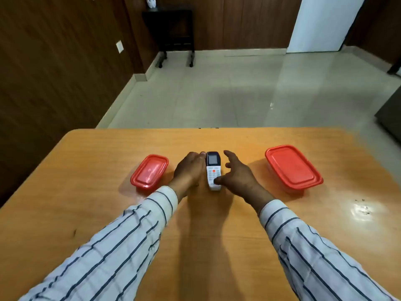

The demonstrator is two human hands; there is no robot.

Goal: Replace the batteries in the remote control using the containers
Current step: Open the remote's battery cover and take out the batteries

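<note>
The remote control (213, 170) lies face up mid-surface (108, 148), between two lidded red containers: the smaller container (149, 171) to the left, the larger container (293, 167) to the right. The left grip (189, 170) rests loosely against its left edge, clasping nothing. The right grip (235, 174) is spread wide, thumb on the keypad — probably bracketing it for a lift and flip to reach the battery cover.
</note>
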